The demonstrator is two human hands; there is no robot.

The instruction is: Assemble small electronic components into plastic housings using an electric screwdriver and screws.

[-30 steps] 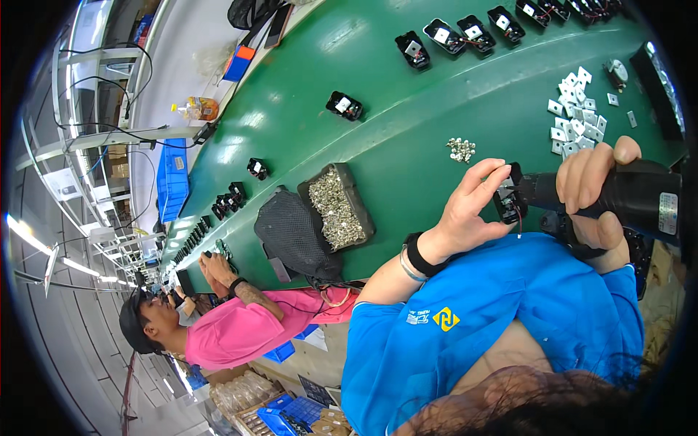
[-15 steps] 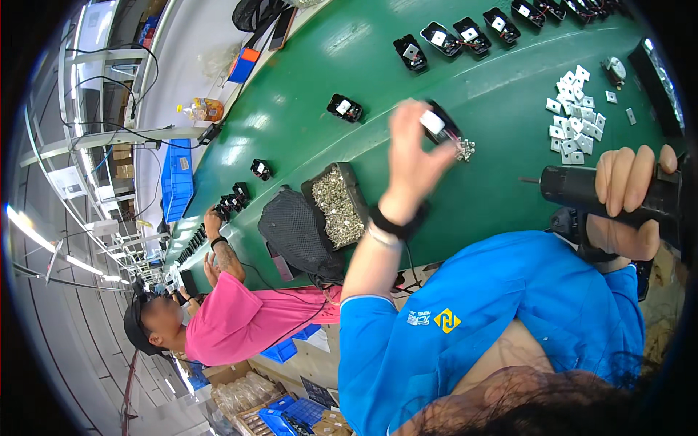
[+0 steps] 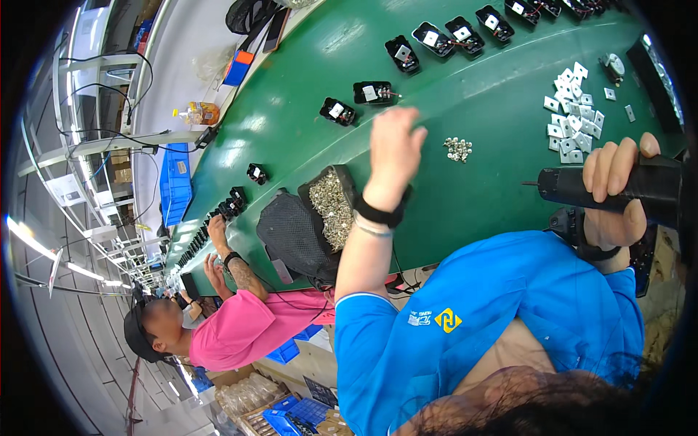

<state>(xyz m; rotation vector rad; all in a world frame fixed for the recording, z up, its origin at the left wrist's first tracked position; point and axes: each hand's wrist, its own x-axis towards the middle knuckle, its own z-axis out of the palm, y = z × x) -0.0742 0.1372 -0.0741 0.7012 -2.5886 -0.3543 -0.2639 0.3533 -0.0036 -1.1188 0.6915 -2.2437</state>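
My left hand (image 3: 395, 149), a dark band round its wrist, hovers above the green table with thumb and fingers apart and nothing visible in it. Just beyond its fingers lies a black plastic housing (image 3: 372, 93) with a white square plate and thin wires. Another such housing (image 3: 337, 111) sits to its left. On the right, my right hand (image 3: 618, 185) is wrapped round a black electric screwdriver (image 3: 582, 185), its thin bit pointing left. A small heap of screws (image 3: 458, 150) rests between the two hands. White square plates with holes (image 3: 574, 120) lie scattered beyond the screwdriver.
A black tray of small metal screws (image 3: 331, 211) stands left of my left forearm, beside a dark mesh bag (image 3: 287, 229). More black housings (image 3: 465, 35) line the far side. A co-worker in pink (image 3: 233, 327) handles housings at the left.
My left hand has moved left and let go of the black housing, which now lies on the table near the other one. My right hand with the screwdriver has barely shifted.
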